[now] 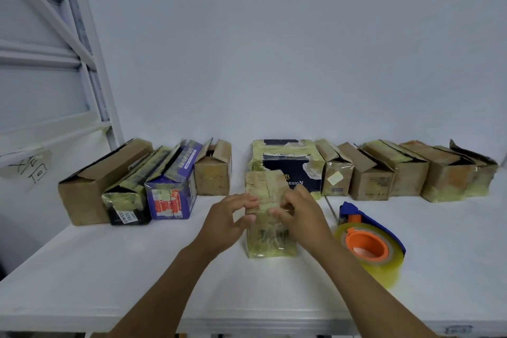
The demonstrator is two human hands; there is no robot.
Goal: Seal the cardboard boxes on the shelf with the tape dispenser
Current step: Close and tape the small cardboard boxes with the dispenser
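We see a flat white shelf [137,269] with a plain white wall [274,49] behind it. A white metal frame [90,63] leans up at the far left. A row of boxes [384,173] stands along the far edge, by the wall, many with their flaps up. Near us, in the middle, stands a small box [270,239] covered in shiny tape. Our left hand [230,217] and right hand [299,210] hold its top with bent fingers, one on each side. The tape dispenser [370,239], blue and orange, lies on the shelf just right of the small box.
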